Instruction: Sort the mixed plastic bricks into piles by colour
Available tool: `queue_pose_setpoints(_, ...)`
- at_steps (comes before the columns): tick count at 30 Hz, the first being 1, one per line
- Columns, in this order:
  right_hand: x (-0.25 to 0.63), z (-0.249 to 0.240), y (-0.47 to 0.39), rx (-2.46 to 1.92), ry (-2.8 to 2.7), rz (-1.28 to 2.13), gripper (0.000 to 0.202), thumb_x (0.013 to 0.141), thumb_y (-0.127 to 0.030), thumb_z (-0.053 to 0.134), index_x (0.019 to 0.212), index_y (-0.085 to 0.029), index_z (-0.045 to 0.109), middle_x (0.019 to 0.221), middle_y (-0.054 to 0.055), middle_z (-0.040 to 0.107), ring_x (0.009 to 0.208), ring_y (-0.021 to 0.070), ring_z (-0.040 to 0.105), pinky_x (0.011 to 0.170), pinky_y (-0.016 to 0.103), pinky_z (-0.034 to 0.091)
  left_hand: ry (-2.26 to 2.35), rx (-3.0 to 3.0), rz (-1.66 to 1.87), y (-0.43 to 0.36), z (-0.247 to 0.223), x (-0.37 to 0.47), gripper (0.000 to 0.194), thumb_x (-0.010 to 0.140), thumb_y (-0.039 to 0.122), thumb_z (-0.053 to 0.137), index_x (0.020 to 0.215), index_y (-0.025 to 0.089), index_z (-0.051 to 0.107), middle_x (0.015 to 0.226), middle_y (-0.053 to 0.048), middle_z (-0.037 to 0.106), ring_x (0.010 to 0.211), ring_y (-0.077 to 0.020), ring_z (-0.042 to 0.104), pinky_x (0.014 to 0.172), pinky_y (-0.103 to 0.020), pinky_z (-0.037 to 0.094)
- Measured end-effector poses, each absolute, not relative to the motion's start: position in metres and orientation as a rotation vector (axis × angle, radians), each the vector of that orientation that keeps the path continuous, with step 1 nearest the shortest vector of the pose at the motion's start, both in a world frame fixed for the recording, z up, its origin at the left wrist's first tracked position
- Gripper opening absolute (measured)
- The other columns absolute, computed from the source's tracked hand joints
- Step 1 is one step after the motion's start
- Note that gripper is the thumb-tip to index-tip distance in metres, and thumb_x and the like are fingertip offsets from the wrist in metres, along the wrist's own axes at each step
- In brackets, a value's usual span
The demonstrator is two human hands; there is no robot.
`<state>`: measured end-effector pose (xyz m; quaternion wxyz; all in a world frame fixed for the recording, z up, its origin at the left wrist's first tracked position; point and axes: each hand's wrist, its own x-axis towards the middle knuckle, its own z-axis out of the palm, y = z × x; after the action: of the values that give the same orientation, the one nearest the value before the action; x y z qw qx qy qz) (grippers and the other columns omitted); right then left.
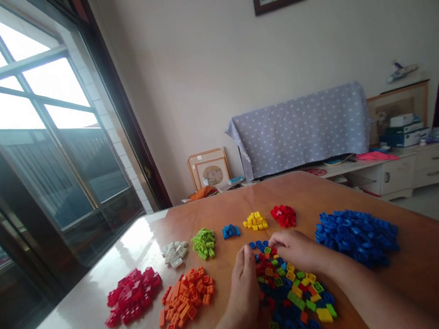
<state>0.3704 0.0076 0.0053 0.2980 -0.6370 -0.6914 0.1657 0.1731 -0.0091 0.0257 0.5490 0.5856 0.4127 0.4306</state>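
Observation:
A pile of mixed toy building bricks [297, 295] in red, blue, green, yellow and orange lies spread on the wooden table. Along its left edge stands my left hand [243, 275], fingers stretched and held upright like a flat wall, no brick visible in it. My right hand [299, 248] reaches over the far right part of the pile. Its fingers are bent loosely, tips at the bricks by a few blue round pieces [258, 245]. No brick shows between them, though their undersides are hidden.
Sorted piles ring the mixed one: crimson bricks [134, 296], orange bricks [187, 298], white bricks [175, 253], lime bricks [204, 243], small blue bricks [231, 231], yellow bricks [255, 221], red bricks [284, 215] and a large blue heap [356, 237]. The table [288, 185] ends before a white cabinet [396, 175].

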Motion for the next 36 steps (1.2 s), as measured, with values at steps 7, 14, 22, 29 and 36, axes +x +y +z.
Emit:
queue_pose_setpoints(7,0.397,0.006,0.007,-2.030,-1.732,0.280,0.017,0.079,-0.017,0.051,0.082,-0.019,0.068,0.081,0.004,0.071,0.076,0.0166,0.061,0.064,0.025,0.033,1.026,1.334,1.062,0.011,0.009,0.165,0.068,0.088,0.073,0.042,0.121,0.016,0.060,0.130,-0.014,0.060,0.122,-0.0295,0.053,0.104,-0.037,0.041)
queue_pose_setpoints(14,0.401,0.014,-0.002,-2.216,-1.765,0.307,0.014,0.080,-0.014,0.051,0.072,-0.017,0.061,0.082,0.009,0.070,0.077,0.0189,0.060,0.061,0.027,0.030,1.023,1.313,1.101,0.016,0.002,0.166,0.065,0.087,0.073,0.043,0.117,0.018,0.061,0.132,-0.013,0.059,0.120,-0.0277,0.054,0.104,-0.035,0.039)
queue_pose_setpoints(22,0.405,0.000,0.009,-2.015,-1.569,0.493,0.022,0.086,-0.016,0.045,0.097,-0.019,0.063,0.076,0.001,0.068,0.064,0.0128,0.061,0.059,0.022,0.036,1.009,1.296,1.125,0.016,0.006,0.164,0.061,0.087,0.071,0.046,0.111,0.018,0.063,0.128,-0.013,0.062,0.117,-0.0271,0.055,0.101,-0.033,0.040)
queue_pose_setpoints(29,0.407,0.001,0.011,-2.048,-1.657,0.349,0.024,0.082,-0.011,0.048,0.096,-0.017,0.067,0.089,0.005,0.071,0.081,0.0158,0.064,0.069,0.023,0.039,1.027,1.295,1.130,0.017,0.011,0.162,0.059,0.088,0.070,0.044,0.108,0.018,0.063,0.122,-0.012,0.063,0.113,-0.0268,0.056,0.099,-0.034,0.041)
queue_pose_setpoints(36,0.396,0.003,0.010,-2.018,-1.615,0.407,0.023,0.081,-0.012,0.050,0.096,-0.016,0.067,0.072,0.001,0.068,0.070,0.0148,0.063,0.065,0.023,0.039,1.079,1.362,1.082,0.015,0.017,0.162,0.046,0.089,0.061,0.049,0.101,0.019,0.062,0.102,-0.009,0.066,0.103,-0.0260,0.058,0.090,-0.032,0.042)
